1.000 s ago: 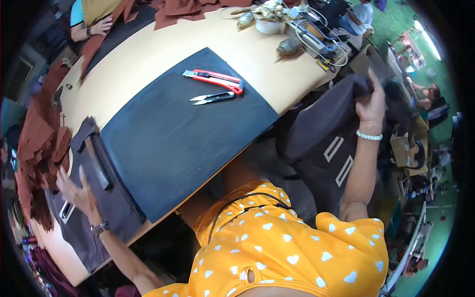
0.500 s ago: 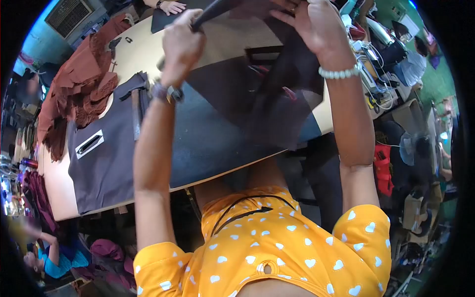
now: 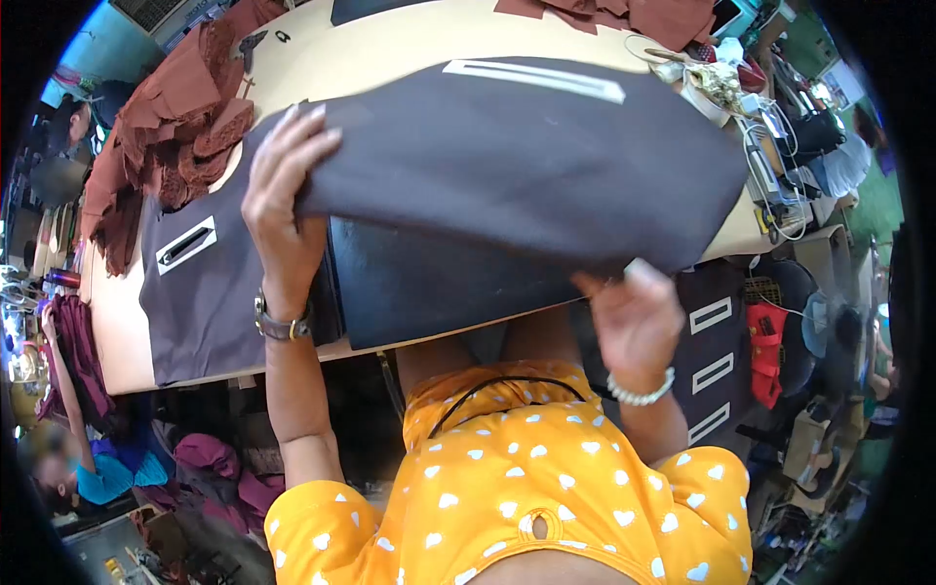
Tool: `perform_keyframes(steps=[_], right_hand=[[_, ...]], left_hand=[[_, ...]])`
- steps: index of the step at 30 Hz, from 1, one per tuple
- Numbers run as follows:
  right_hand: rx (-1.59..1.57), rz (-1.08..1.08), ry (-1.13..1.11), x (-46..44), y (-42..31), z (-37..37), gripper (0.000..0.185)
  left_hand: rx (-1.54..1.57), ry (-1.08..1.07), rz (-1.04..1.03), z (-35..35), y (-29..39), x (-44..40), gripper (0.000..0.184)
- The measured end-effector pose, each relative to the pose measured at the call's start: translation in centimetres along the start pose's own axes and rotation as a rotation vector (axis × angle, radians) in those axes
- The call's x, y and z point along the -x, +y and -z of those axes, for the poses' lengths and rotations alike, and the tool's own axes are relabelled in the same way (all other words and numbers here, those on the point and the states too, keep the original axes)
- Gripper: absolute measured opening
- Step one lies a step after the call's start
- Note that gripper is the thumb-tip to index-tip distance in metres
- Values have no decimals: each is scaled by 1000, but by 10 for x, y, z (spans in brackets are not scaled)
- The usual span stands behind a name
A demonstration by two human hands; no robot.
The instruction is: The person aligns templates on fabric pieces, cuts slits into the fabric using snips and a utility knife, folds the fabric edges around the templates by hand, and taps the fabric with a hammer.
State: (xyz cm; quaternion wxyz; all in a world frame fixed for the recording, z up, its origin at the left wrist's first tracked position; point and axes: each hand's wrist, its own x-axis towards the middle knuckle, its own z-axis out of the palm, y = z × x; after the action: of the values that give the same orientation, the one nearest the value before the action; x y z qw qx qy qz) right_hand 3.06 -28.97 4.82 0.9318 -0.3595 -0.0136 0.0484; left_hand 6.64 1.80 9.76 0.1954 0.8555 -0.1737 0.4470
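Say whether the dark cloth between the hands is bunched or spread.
Spread: the dark cloth shows one broad face, its white strip wholly visible.

A dark grey-purple cloth piece (image 3: 546, 166) stretches sideways in front of you.
You have its left end in your left hand (image 3: 285, 180), while its near right edge meets the blurred fingers of your right hand (image 3: 639, 317), whether gripped or only touched you cannot tell; the cloth covers much of the black board (image 3: 439, 292), its near edge sloping down to your right, and a long white rectangular strip (image 3: 531, 81) lies along its far side.
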Motion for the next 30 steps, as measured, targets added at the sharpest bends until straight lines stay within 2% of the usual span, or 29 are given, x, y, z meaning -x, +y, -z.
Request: perform_keyframes(steps=[1,2,4,6,7,8,10,11,13,15,17,18,20,21,22,24,26,27,30], right_hand=[[19,-90,20,16,17,17,24],[296,-70,39,27,25,1,34],[624,-181,-126,50,46,12,53],[597,-414,-312,55,55,11,41],[660,-402,-396,55,63,9,37],[719,-389,-482,54,71,5,33],[657,-591,-465,53,83,-6,33],[627,-689,-450,52,87,-10,36],[644,-728,-475,55,97,-17,45],[723,-770,-549,60,114,-13,62],[851,-1148,-912,52,117,-18,73],[762,-770,-1133,67,141,2,76],[742,-744,-1474,39,70,-48,73],[553,-679,-1430,45,66,-37,60],[425,-883,-1329,33,45,-45,49],[562,-551,-1048,19,22,-45,47],[1136,243,-842,6,37,-27,47],[1379,250,-702,5,41,-20,49],[2066,315,-335,6,35,2,59]], left_hand=[[8,-55,87,4,0,18,29],[-16,-117,128,9,-3,36,29],[-60,-237,203,22,-13,65,30],[-386,-547,238,40,-21,75,39],[-554,-699,254,46,-21,79,44],[-627,-759,373,55,-16,83,50],[-767,-869,604,74,8,68,64],[-649,-793,553,80,21,56,80],[-269,-694,408,72,45,41,82],[-66,-757,348,35,79,33,82],[26,-776,328,-18,94,53,76],[79,-731,340,-39,95,64,72],[-7,-769,303,-60,92,79,69],[-34,-790,283,-62,92,87,69],[-62,-812,266,-62,93,92,68],[-80,-820,224,-58,90,98,68],[-129,-862,176,-53,86,102,67],[-25,-819,238,-49,85,102,67],[-36,-811,262,-43,86,100,66]])
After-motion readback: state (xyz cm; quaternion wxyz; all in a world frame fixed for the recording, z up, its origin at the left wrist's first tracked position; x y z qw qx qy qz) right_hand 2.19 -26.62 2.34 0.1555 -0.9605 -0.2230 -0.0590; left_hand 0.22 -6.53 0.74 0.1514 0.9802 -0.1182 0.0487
